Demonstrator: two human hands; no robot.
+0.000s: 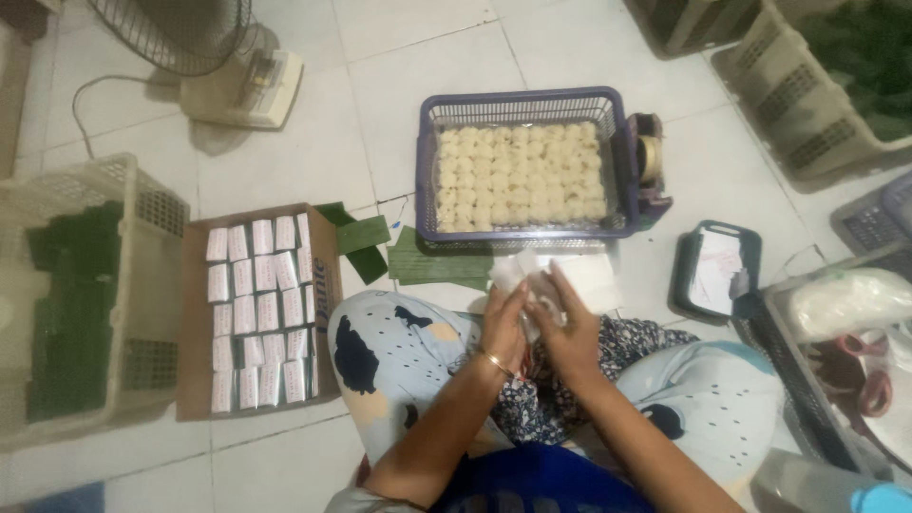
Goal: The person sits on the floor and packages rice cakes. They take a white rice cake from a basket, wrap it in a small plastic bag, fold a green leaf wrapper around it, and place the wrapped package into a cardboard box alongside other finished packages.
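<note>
My left hand (503, 321) and my right hand (568, 318) meet above my lap and both hold a small piece wrapped in thin white paper (525, 285). A gold bangle sits on my left wrist. Just beyond the hands stands a purple basket (521, 103) filled with rows of pale round cakes (520, 176). Green leaf pieces (432, 264) lie on the floor in front of the basket. A sheet of white paper (591, 277) lies beside my right hand.
A cardboard box (194, 323) with several white wrapped packets stands at left, next to a beige crate (142, 204) of green leaves. A tape dispenser (649, 161), a dark tray (714, 271), more crates at right and a floor fan (214, 57) surround me.
</note>
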